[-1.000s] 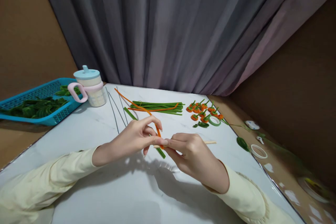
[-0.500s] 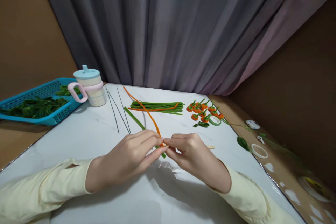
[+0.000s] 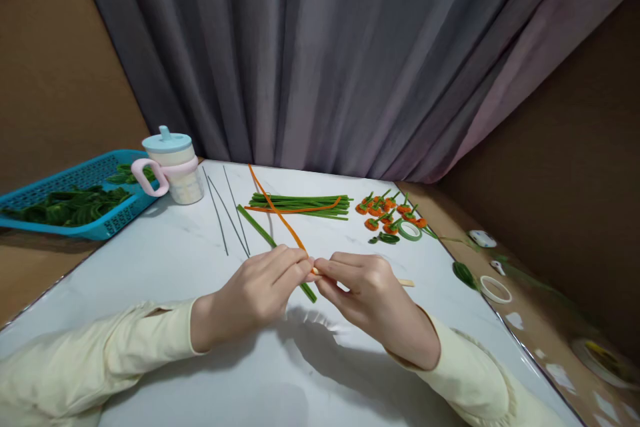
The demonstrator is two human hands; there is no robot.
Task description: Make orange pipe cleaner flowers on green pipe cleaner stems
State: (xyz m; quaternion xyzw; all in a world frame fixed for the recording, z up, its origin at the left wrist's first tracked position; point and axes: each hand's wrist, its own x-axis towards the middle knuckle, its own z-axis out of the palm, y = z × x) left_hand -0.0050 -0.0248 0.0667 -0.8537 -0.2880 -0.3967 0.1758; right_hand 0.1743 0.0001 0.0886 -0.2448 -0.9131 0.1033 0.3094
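Observation:
My left hand pinches the lower end of a long orange pipe cleaner, which slants up and away over the table. My right hand is closed on a thin pale wooden stick. One end of the stick shows past my right wrist, and its tip sits between the fingertips of both hands, where the orange pipe cleaner meets it. My fingers hide most of that contact. Under my left hand lies a green pipe cleaner. Farther back rests a bundle of green pipe cleaners with another orange one across it.
Small orange pieces with green stems lie at the right, beside a green tape roll. Thin dark wires lie left of the bundle. A lidded cup and a blue basket of green coils stand at far left. A white ring lies right.
My left hand has shifted slightly right and its fingers have closed in near the stick tip. The far end of the orange pipe cleaner has swung a little right.

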